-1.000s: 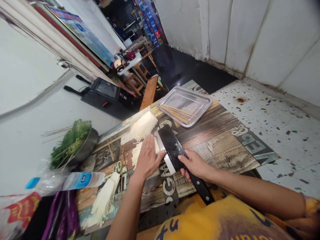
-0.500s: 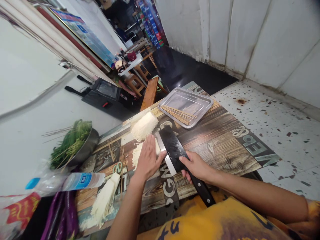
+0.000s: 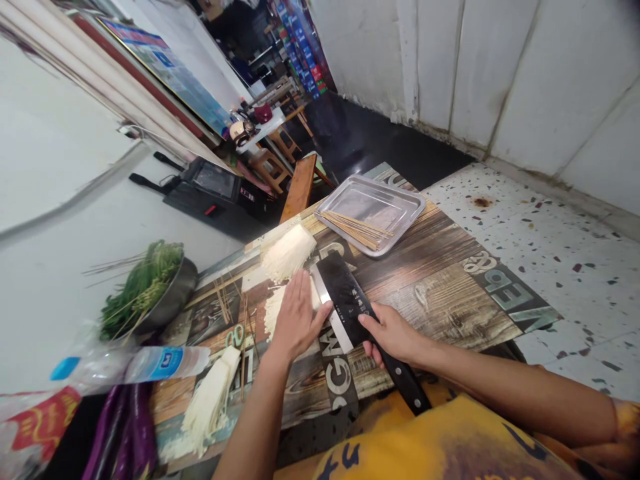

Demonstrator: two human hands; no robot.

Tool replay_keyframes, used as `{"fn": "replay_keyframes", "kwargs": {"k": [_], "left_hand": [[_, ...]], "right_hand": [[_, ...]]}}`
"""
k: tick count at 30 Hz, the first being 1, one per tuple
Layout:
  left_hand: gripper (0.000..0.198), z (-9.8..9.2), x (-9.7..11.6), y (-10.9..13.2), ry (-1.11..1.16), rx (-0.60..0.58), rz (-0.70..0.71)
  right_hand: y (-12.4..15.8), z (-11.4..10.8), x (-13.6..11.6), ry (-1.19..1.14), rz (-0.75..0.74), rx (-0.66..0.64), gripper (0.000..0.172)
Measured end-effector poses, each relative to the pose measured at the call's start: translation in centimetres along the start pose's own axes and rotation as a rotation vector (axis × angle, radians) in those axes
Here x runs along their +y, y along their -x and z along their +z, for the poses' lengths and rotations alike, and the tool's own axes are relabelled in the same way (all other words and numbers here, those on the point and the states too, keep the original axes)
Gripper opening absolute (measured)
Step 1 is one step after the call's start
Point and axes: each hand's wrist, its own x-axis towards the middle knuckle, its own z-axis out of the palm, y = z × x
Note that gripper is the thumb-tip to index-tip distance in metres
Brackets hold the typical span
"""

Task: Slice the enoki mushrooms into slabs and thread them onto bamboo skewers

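My right hand point(image 3: 393, 333) is wrapped round a black-bladed cleaver point(image 3: 345, 297) by the base of its handle, its bright edge turned toward my left hand. Flat over a bunch of enoki mushrooms point(image 3: 274, 310) lies my left hand point(image 3: 300, 317), fingers stretched and thumb close to the blade. Part of that bunch is hidden under the palm. Just beyond rests a second enoki bunch point(image 3: 290, 252). Nearer me on the left is another pale enoki bunch point(image 3: 213, 400).
A metal tray point(image 3: 400, 230) holding bamboo skewers point(image 3: 357, 230) stands at the table's far side. To the left are a bowl point(image 3: 175, 300) of greens point(image 3: 145, 283), a plastic water bottle point(image 3: 135, 363), purple eggplants point(image 3: 123, 427) and loose skewers point(image 3: 243, 347).
The cleaver's blade has tilted slightly, so the markings on its face show more clearly. Both hands stay in nearly the same place.
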Motion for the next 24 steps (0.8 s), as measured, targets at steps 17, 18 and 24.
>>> {"fn": "replay_keyframes", "kwargs": {"k": [17, 18, 24], "left_hand": [[0.08, 0.8, -0.3, -0.1, 0.045, 0.067, 0.004], [0.081, 0.8, -0.3, -0.1, 0.05, 0.062, -0.009], [0.082, 0.8, -0.6, -0.2, 0.063, 0.049, -0.039]], "right_hand": [[-1.0, 1.2, -1.6, 0.112, 0.009, 0.027, 0.003], [-1.4, 1.5, -1.9, 0.109, 0.011, 0.032, 0.003], [-1.1, 2.0, -2.0, 0.117, 0.005, 0.017, 0.006]]}}
